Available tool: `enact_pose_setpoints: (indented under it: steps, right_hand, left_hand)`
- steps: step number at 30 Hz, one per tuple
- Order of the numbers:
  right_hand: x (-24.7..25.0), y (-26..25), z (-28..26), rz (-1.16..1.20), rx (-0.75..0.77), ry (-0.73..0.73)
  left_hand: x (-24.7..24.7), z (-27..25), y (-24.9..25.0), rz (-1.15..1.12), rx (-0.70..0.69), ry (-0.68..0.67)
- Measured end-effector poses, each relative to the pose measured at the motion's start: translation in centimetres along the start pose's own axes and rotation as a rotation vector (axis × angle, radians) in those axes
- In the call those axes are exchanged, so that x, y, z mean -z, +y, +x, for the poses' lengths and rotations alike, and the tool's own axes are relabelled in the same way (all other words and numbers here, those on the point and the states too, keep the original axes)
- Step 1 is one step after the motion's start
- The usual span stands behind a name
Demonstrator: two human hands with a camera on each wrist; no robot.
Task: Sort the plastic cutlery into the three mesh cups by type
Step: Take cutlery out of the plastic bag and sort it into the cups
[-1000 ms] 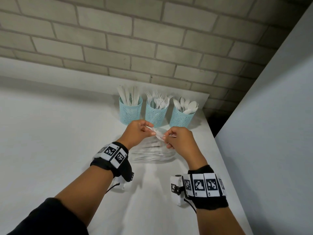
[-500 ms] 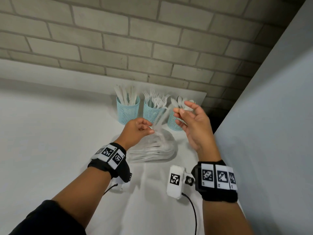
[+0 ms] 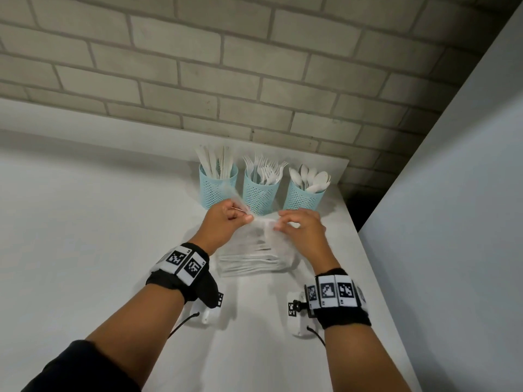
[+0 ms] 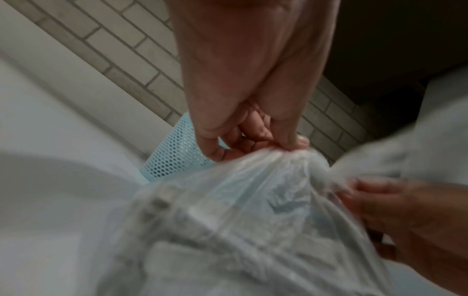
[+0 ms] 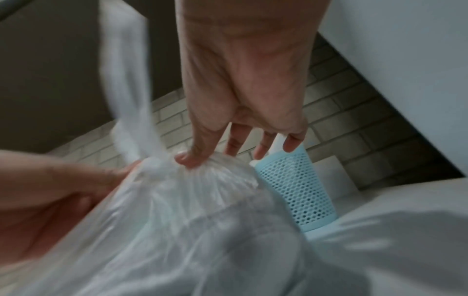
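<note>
Three teal mesh cups stand in a row by the brick wall: knives [image 3: 218, 188], forks [image 3: 260, 193], spoons [image 3: 304, 196]. In front of them lies a clear plastic bag [image 3: 254, 256] full of white cutlery. My left hand [image 3: 249, 219] pinches the bag's twisted neck [image 4: 291, 148], and a loose tail of film [image 5: 126, 80] sticks up beside it. My right hand [image 3: 278, 223] is at the same neck from the right. Its thumb [image 5: 187, 160] is on the film, with the other fingers reaching past it. The bag hides which pieces it holds.
The white table [image 3: 85, 222] ends just behind the cups and at the right, where a white panel [image 3: 452, 193] rises. A dark gap [image 3: 356, 205] lies beyond the spoon cup. Open tabletop stretches to the left and toward me.
Half a second ago my right hand was raised and open by the spoon cup; it has dropped back onto the bag's neck. My left hand kept its pinch throughout.
</note>
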State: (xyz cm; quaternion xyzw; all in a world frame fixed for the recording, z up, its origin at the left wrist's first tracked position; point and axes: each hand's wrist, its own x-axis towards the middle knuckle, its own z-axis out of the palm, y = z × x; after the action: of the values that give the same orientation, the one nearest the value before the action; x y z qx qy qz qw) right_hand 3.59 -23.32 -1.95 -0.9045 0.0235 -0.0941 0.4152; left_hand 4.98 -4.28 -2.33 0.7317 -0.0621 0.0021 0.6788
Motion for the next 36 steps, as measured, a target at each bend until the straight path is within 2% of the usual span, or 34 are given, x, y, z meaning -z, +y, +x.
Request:
enact_pose_setpoints:
  steps: [3, 5, 8, 10, 15, 17, 19, 20, 21, 25, 31, 34, 36]
  right_hand:
    - [1.3, 0.9, -0.4, 0.251, -0.013, 0.023]
    - [1.2, 0.4, -0.6, 0.340, -0.045, -0.020]
    - [0.3, -0.8, -1.0, 0.419, 0.004, -0.086]
    - [-0.2, -1.3, -1.1, 0.421, 0.014, -0.097]
    - [1.2, -0.2, -0.8, 0.353, 0.035, 0.089]
    - [1.1, -0.5, -1.0, 0.407, 0.035, 0.027]
    - [0.3, -1.2, -1.2, 0.363, 0.069, -0.080]
    - [-0.3, -1.5, -1.2, 0.336, 0.092, -0.088]
    - [-0.5, -1.7, -1.3, 0.326, 0.106, -0.056]
    - [0.7, -1.4, -1.4, 0.374, 0.120, 0.122]
    - [-0.3, -3.2, -1.7, 0.372, 0.162, 0.148]
    - [1.0, -2.5, -1.5, 0.535, 0.057, 0.310]
    - [1.6, -2.1, -1.5, 0.567, -0.027, 0.310]
  left_hand:
    - [1.1, 0.0, 0.1, -0.038, 0.015, 0.054]
    - [0.8, -0.2, 0.4, -0.026, 0.010, 0.008]
    - [-0.9, -0.7, 0.9, 0.071, -0.023, -0.067]
    - [-1.5, -0.8, 1.0, 0.096, -0.038, -0.078]
    - [-0.4, -0.3, 1.5, 0.010, -0.028, 0.052]
    - [-0.6, -0.4, 1.9, 0.013, -0.031, 0.049]
    - [-1.5, -0.5, 2.4, 0.053, -0.030, -0.031]
    - [-1.9, -0.6, 2.6, 0.093, -0.034, -0.069]
    - [-2.0, -0.6, 2.8, 0.133, -0.042, -0.083]
    - [-0.8, -0.7, 3.2, 0.210, -0.085, 0.001]
    - [-1.4, -1.1, 4.0, 0.460, -0.125, -0.087]
    - [-0.4, -1.1, 4.2, 0.439, -0.108, -0.005]
    - [0.1, -1.3, 4.5, 0.375, -0.095, 0.010]
